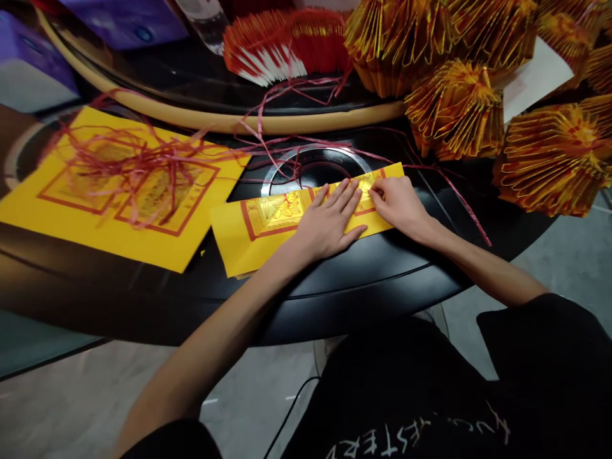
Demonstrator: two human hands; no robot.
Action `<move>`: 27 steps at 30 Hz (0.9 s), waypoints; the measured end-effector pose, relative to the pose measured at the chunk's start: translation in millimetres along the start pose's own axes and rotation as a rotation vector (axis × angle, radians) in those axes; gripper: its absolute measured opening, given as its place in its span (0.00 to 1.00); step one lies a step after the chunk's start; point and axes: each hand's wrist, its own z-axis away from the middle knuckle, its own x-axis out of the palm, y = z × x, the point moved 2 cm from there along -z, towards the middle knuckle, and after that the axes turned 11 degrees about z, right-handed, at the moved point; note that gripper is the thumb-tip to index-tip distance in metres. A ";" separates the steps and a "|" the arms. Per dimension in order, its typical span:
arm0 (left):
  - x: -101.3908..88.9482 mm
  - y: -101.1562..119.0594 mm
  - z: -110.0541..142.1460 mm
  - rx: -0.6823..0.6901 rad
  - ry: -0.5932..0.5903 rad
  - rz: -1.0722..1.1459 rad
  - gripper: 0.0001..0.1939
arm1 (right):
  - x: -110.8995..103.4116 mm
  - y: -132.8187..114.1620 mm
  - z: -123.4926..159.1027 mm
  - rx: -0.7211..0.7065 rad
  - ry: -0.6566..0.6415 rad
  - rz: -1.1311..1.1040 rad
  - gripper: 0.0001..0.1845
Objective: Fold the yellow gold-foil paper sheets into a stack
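A folded strip of yellow paper (229, 236), printed with red borders and gold pictures, lies slantwise on the black table. Flat on its middle rests my left hand (329, 220), fingers extended and thumb apart. My right hand (401, 204) is at the strip's right end, its fingers curled and pressed together against the printed surface. Whatever those fingertips may pinch is hidden. To the left lies a larger flat sheet of yellow paper (201, 217) with red frames. A tangle of pinkish-red strings (143, 159) covers much of that sheet.
Fanned gold-and-red folded paper pieces (459, 115) crowd the right and back. Behind my hands stands a red-and-white fanned paper bundle (282, 48). A raised tan rim (191, 118) curves across the black table (306, 306). Purple boxes (129, 25) sit at the back left.
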 end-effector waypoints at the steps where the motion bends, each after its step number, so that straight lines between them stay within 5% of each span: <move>1: 0.3 0.0 -0.2 -0.004 -0.001 0.003 0.39 | 2.0 -0.2 1.6 0.000 0.008 0.003 0.21; 12: -5.9 8.3 -1.6 0.053 0.012 0.005 0.35 | 13.9 9.0 -3.3 0.114 0.040 -0.199 0.14; 19: -11.3 16.4 -4.7 0.107 -0.069 0.049 0.28 | -5.5 18.9 -15.7 0.192 -0.241 -0.462 0.04; 27: -11.6 15.2 -4.5 0.109 -0.066 0.037 0.29 | -29.7 16.2 -41.8 0.058 -0.536 -0.293 0.12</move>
